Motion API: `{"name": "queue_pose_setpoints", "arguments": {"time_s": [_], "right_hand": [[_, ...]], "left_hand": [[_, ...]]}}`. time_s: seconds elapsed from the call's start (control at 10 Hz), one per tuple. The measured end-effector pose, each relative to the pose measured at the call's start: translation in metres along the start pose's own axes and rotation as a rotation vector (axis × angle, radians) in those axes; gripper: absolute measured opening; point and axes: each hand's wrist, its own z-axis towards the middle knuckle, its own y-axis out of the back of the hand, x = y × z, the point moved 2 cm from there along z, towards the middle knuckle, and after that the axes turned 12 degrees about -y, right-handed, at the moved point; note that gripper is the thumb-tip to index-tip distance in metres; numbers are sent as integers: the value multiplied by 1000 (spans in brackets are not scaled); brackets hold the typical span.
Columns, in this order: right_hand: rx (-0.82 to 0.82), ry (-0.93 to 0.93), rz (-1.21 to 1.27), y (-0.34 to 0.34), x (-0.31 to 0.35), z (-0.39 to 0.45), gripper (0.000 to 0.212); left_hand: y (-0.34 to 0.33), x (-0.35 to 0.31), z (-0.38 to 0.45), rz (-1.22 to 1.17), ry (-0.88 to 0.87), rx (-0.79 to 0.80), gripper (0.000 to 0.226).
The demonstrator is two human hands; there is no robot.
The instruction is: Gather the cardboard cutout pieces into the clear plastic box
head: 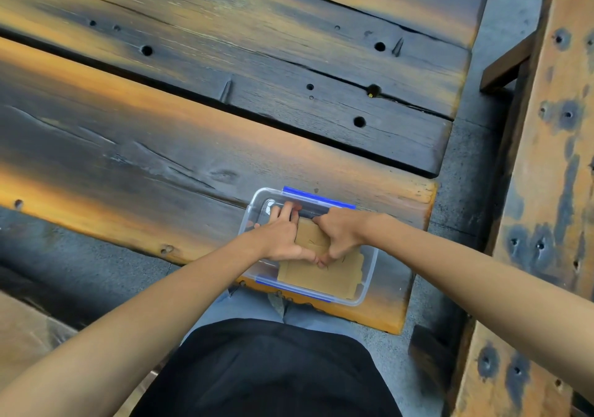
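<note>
Item: clear plastic box (369,275), blue-clipped, being kept at the near right end of a weathered wooden plank table (160,146), its long axis running from far left to near right. Contents: cardboard cutout pieces (324,276), flat and tan, being lain along the same axis, the notched end pointing near right; the far end is being covered by the hands. Left hand (283,236): fingers being stretched flat and close together onto the cardboard toward the far left corner. Right hand (340,233): being curled, knuckles up, pressed on the stack; whether anything is being pinched cannot be told. Step judged in hand: the pieces are being pressed and settled inside the box. Next move judged: the hands being lifted clear without the sheets being dragged upward. No loose pieces are being seen on the planks.
</note>
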Motion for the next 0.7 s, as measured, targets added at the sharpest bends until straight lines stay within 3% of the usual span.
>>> {"name": "queue_pose_setpoints", "arguments": {"time_s": [0.3,0.5,0.6,0.7], "right_hand": [[33,7,130,-3,-3,-8,76],[34,-3,135,3,-7,-25,105],[21,11,92,19,-3,-34,119],[0,23,35,36,3,-42,117]], "left_hand": [[7,-1,-2,-22,-38,-2,116],[31,-1,-33,-89,-45,-74,107],[56,-5,-53,-70,-30,-71,88],[79,-10,-71,-56,-5,-138,71]]}}
